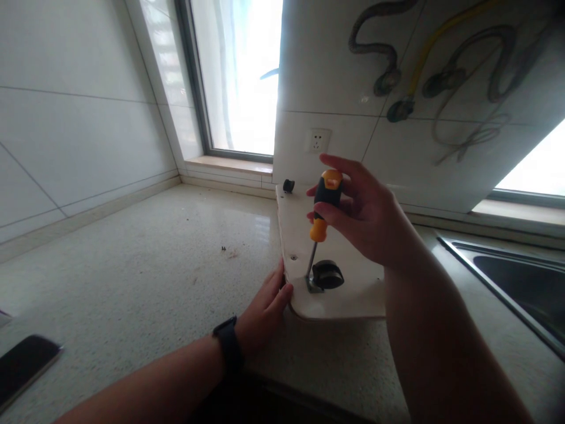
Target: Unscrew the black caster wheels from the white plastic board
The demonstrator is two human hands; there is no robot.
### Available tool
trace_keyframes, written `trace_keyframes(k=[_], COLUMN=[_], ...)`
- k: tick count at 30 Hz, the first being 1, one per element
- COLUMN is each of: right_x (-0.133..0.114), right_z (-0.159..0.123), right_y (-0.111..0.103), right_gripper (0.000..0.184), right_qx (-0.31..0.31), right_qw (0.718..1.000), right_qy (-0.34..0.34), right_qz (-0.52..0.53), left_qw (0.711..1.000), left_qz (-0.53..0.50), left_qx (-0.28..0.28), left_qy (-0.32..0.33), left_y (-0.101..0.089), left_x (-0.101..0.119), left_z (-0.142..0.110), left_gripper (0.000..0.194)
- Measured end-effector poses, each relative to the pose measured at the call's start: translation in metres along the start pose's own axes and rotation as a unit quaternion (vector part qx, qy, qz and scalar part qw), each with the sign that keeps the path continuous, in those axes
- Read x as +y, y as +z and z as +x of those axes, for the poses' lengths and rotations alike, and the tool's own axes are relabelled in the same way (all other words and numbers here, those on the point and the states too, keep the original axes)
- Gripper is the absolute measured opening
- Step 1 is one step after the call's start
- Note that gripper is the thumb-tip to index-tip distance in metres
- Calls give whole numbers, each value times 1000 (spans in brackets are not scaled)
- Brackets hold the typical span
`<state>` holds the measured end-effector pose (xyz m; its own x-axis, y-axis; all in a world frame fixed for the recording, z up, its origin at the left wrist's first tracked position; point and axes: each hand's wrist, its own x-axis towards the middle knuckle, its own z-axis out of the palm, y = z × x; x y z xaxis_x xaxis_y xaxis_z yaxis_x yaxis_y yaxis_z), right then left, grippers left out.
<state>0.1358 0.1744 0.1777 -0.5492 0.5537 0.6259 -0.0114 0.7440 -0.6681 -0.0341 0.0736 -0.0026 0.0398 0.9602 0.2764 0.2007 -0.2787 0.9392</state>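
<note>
A screwdriver (328, 197) with a yellow and black handle stands nearly upright, tip down. My right hand (362, 212) is closed around its handle, thumb in front and fingers behind. The shaft reaches down to the metal plate of a black caster wheel (327, 275) on a white panel (344, 306); the exact contact at the tip is too small to make out. My left hand (267, 297), with a dark watch on the wrist, grips the panel's left edge near its front corner. A second caster (288, 186) sits at the panel's far left corner. My right arm hides the panel's right part.
The panel lies on a speckled countertop (132, 265). Tiny dark pieces (223, 248) lie left of it. A phone (29, 368) is at the lower left, a sink (521, 282) at the right. Behind are a wall socket (317, 140), hoses (375, 47) and a window (242, 76).
</note>
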Motion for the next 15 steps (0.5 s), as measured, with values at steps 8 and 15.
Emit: trace_keyframes(k=[8,15], right_x=[8,2], right_z=[0,3], right_y=[11,6], right_gripper=[38,45], right_qx=[85,177], right_qw=[994,972], right_qy=[-27,-32], right_qz=[-65,-152], left_qw=[1000,1000], left_qz=[-4,-29], left_qx=[-1,-6], left_qy=[-8,3], left_y=[-1,-1], left_x=[5,3], left_z=[1,2], left_gripper=[66,66])
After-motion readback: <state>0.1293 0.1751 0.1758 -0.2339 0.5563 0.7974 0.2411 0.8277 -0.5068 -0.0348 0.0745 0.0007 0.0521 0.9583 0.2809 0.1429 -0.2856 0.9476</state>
